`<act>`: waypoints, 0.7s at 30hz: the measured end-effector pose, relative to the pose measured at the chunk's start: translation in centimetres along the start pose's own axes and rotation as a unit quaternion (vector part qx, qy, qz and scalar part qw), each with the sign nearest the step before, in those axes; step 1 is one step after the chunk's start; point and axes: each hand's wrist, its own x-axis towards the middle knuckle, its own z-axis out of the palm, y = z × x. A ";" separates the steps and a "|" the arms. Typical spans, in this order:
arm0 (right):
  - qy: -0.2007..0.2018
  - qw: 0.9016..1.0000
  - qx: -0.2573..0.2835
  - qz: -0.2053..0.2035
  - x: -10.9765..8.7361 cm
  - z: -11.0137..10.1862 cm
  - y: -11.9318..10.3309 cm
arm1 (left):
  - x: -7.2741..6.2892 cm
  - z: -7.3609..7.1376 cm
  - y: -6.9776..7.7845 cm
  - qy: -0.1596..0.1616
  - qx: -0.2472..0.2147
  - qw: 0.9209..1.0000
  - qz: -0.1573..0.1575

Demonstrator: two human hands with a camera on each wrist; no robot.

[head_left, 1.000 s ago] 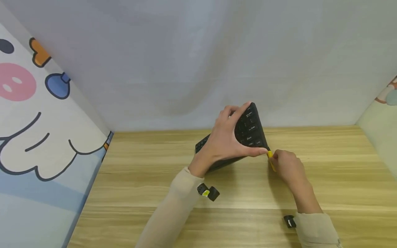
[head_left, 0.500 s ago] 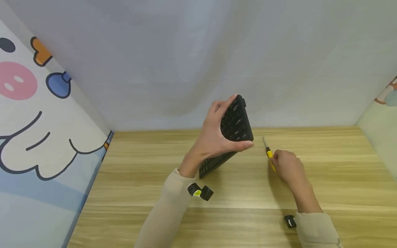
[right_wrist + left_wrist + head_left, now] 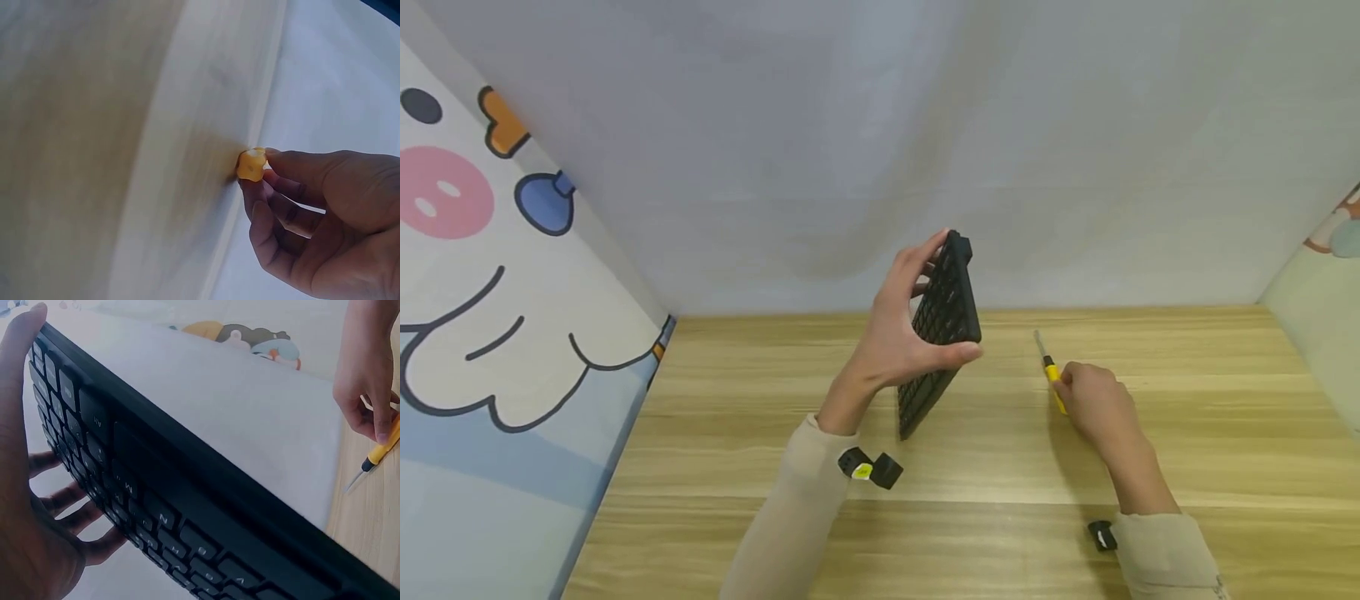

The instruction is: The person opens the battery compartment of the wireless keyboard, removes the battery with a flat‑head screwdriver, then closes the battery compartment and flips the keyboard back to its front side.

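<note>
My left hand (image 3: pixel 891 333) grips a black keyboard (image 3: pixel 942 312) by its right end, thumb along the near edge and fingers spread across the far edge. The keyboard is tilted steeply on edge above the table, its keys facing left toward my palm. In the left wrist view the rows of keys (image 3: pixel 144 500) run away from my hand. My right hand (image 3: pixel 1097 404) pinches a small screwdriver by its yellow handle (image 3: pixel 1055 383); its thin metal shaft (image 3: pixel 1039 343) points away from me. From the right wrist only the handle's butt end (image 3: pixel 252 164) shows between thumb and fingers.
A wood-grain table (image 3: pixel 737 467) lies below both hands. A pale grey curtain-like wall (image 3: pixel 775 167) rises at its far edge, and a cartoon-printed panel (image 3: pixel 535 333) stands at the left. Small black devices (image 3: pixel 870 468) sit at both wrists.
My left hand has moved left and turned the keyboard more on edge, away from the screwdriver, whose shaft now shows uncovered. My right hand has stayed in place.
</note>
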 end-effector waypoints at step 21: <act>0.007 1.000 0.019 -0.006 -0.1 -0.2 0.3 | -1.9 -2.0 -1.3 0.013 -0.181 0.983 0.028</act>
